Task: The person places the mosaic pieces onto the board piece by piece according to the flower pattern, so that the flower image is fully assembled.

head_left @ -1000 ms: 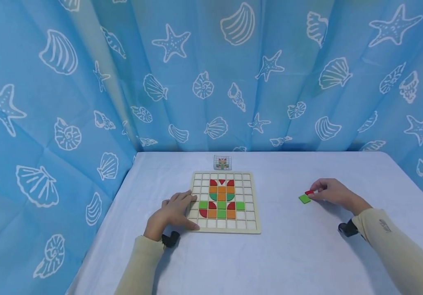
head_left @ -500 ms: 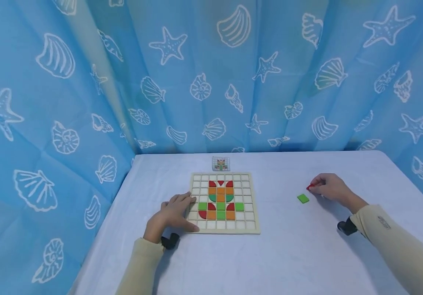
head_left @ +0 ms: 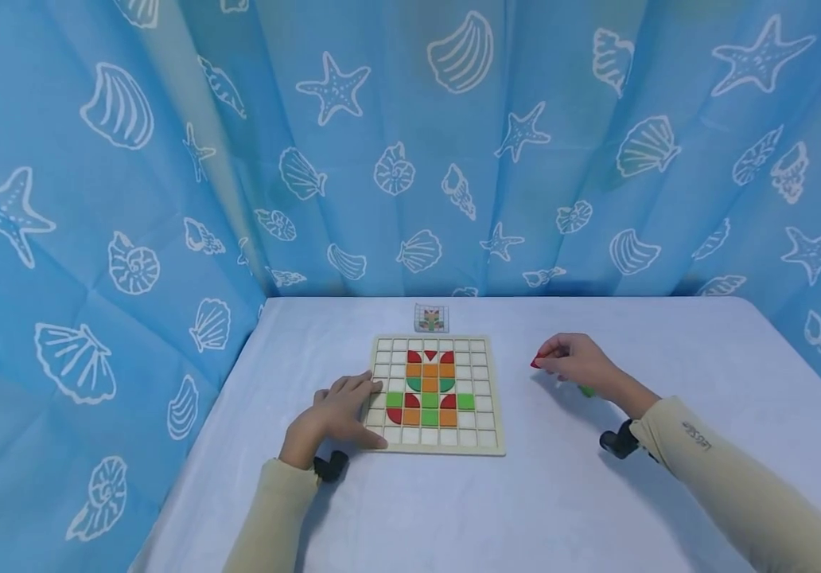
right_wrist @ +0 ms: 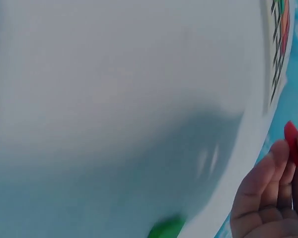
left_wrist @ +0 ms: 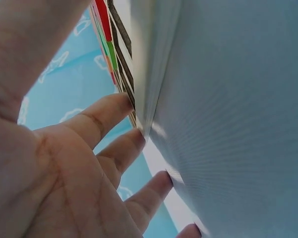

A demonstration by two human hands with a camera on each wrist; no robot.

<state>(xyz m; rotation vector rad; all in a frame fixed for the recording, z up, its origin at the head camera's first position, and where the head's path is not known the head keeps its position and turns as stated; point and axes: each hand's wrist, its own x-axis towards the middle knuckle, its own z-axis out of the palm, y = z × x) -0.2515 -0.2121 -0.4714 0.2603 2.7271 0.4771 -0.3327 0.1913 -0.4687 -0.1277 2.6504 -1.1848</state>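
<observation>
Beside the board, right fingers (curled) pinch red piece.

The right hand hides most of the green tile; the small card beyond the board shows a pattern too small to read.

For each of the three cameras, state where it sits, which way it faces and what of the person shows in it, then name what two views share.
Head: worn on the head, facing forward and down at the table, the puzzle board and blue curtain; both sleeves, left hand and right hand show.
Left wrist: under the left hand, looking along its fingers, which touch the board's edge.
Right wrist: by the right hand, looking across the tablecloth to the board; fingers pinch a red piece.
Shared: head and right wrist both show the red piece and a green piece.
</observation>
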